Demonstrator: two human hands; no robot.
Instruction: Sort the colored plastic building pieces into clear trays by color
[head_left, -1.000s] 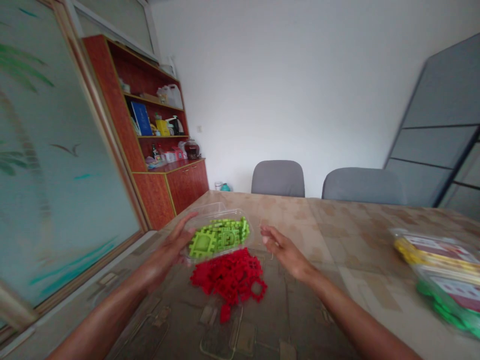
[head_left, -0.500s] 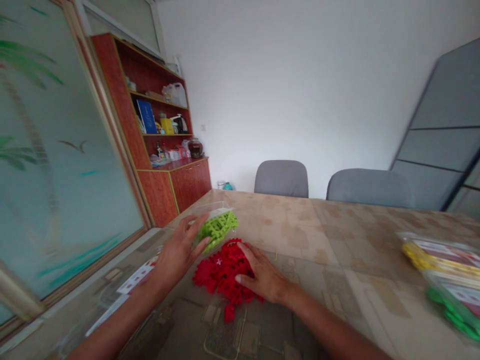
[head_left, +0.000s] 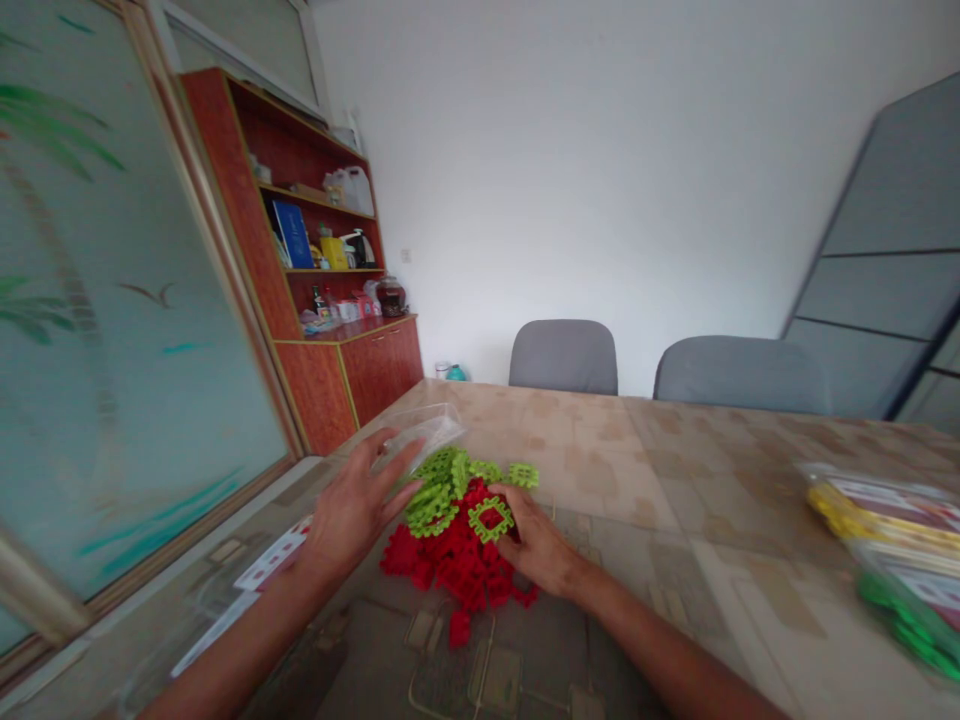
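Observation:
A heap of red plastic building pieces (head_left: 450, 570) lies on the table (head_left: 637, 500) in front of me. Green pieces (head_left: 439, 495) have spilled on top of it. My left hand (head_left: 352, 515) grips a clear plastic bag (head_left: 427, 428), now almost empty, tipped over the heap. My right hand (head_left: 536, 545) rests on the right side of the red heap, fingers curled against it, next to a green square frame piece (head_left: 491, 518).
A printed card (head_left: 274, 552) lies left of my left arm. Clear bags of yellow pieces (head_left: 877, 510) and green pieces (head_left: 907, 620) sit at the table's right. Two grey chairs (head_left: 564, 355) stand behind. A red shelf cabinet (head_left: 315, 260) is at the left.
The green pieces have tumbled out of the clear bag onto the red heap. My right hand came down from the bag's side to the heap and shifted slightly right.

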